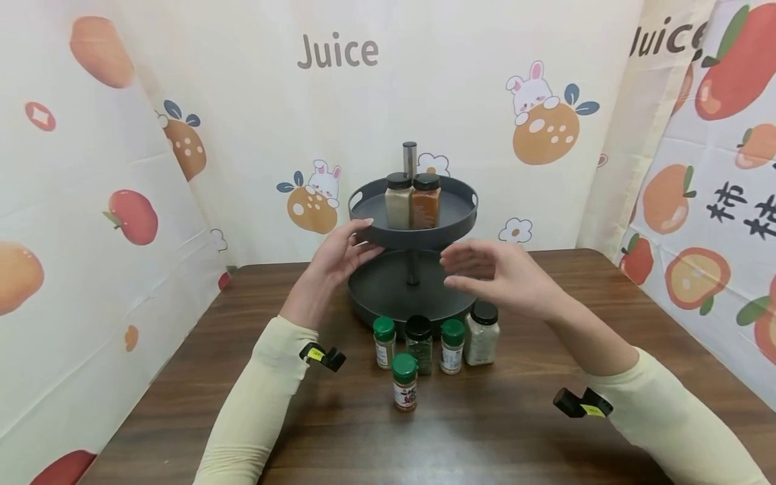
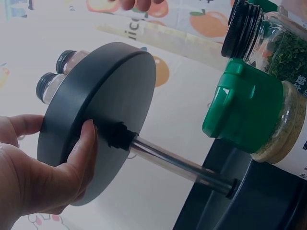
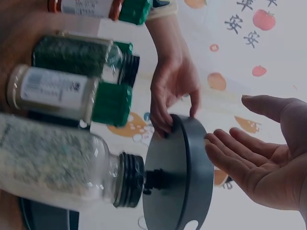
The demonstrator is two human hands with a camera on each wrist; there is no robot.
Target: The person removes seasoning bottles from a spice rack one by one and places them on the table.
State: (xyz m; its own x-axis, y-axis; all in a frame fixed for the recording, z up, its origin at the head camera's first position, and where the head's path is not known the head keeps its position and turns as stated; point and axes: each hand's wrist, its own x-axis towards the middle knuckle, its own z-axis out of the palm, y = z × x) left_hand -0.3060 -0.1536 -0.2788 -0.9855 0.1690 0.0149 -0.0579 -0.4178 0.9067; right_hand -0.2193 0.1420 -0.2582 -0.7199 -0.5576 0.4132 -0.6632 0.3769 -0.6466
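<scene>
Five spice jars (image 1: pixel 418 353) stand on a brown table (image 1: pixel 515 431) before fruit-printed curtains (image 1: pixel 254 101).

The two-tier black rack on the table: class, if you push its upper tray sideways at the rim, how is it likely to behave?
The upper tray sits on one slim central post, so it probably spins rather than slides. The two jars on it stand tall and narrow, so a quick push might tip them. The left hand grips the rim, which likely steadies it.
</scene>
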